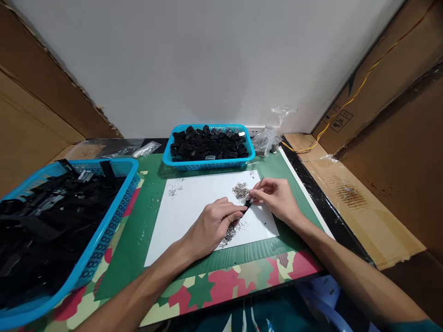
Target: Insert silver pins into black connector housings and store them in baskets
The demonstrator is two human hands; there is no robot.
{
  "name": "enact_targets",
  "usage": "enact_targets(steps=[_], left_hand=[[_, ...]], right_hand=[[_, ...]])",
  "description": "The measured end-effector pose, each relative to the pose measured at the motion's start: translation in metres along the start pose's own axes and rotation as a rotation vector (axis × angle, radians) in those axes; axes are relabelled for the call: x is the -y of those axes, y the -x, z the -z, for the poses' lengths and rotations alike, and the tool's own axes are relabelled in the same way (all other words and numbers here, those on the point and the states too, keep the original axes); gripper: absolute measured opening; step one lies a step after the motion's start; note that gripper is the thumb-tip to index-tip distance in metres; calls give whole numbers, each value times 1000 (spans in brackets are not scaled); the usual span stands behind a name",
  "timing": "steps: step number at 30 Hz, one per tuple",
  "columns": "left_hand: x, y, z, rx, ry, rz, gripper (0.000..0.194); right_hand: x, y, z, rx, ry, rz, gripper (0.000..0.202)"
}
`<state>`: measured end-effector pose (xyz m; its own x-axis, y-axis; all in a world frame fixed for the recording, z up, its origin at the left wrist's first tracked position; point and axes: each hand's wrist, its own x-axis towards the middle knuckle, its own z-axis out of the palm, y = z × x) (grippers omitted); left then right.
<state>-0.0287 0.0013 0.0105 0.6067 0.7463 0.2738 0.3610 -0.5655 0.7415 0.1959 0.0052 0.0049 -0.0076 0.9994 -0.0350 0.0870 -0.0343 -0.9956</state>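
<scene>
Over the white sheet [197, 198], my left hand [216, 223] pinches a small black part [247, 205] between thumb and forefinger. My right hand [275, 198] is closed around a slim tool [252, 200], whose pale tip meets the far end of the black part; its exact kind is too small to tell. Just beyond the fingers lies a pile of small brassy metal pieces [241, 191]. Thin silvery wire clips [229, 235] are heaped beside and partly beneath my left hand. A few more wire clips [175, 188] are scattered at the sheet's far left.
A blue basket [207, 164] of black pieces stands behind the sheet. At left, a larger blue basket [104, 221] holds black strap-like parts. Plastic bags [268, 140] lie by the wall [207, 60]. Cardboard [391, 152] borders the right side, with a yellow-red cable [363, 85] along it.
</scene>
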Motion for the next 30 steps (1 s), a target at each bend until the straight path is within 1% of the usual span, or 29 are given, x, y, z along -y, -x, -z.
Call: enact_targets(steps=[5,9,13,15,19,21,24,25,27,29,30], left_hand=[[0,0,-1,-7,10,-10,27],[-4,0,-3,-34,39,20,28],[-9,1,-5,1,49,29,28],[-10,1,-5,9,62,54,26],[-12,3,-3,-23,168,147,27],[-15,4,-2,-29,193,181,29],[-21,6,3,-45,223,228,39],[-23,4,6,-63,232,236,42],[-25,-4,14,-139,224,218,46],[-26,-22,26,-245,156,166,46],[-25,-35,34,-297,95,143,45]], right_hand=[[-1,2,-1,-28,48,63,40],[-3,5,-1,-29,93,74,37],[-7,8,0,-13,145,67,34],[-7,9,-1,-1,153,75,34],[-6,11,-6,-3,203,121,35],[-6,11,-8,-7,161,116,37],[-5,8,-9,-27,-18,94,43],[-4,6,-7,-49,-64,107,44],[-2,1,-2,-138,-110,165,43],[-1,-4,4,-212,-140,210,44],[0,-6,7,-231,-151,218,44]])
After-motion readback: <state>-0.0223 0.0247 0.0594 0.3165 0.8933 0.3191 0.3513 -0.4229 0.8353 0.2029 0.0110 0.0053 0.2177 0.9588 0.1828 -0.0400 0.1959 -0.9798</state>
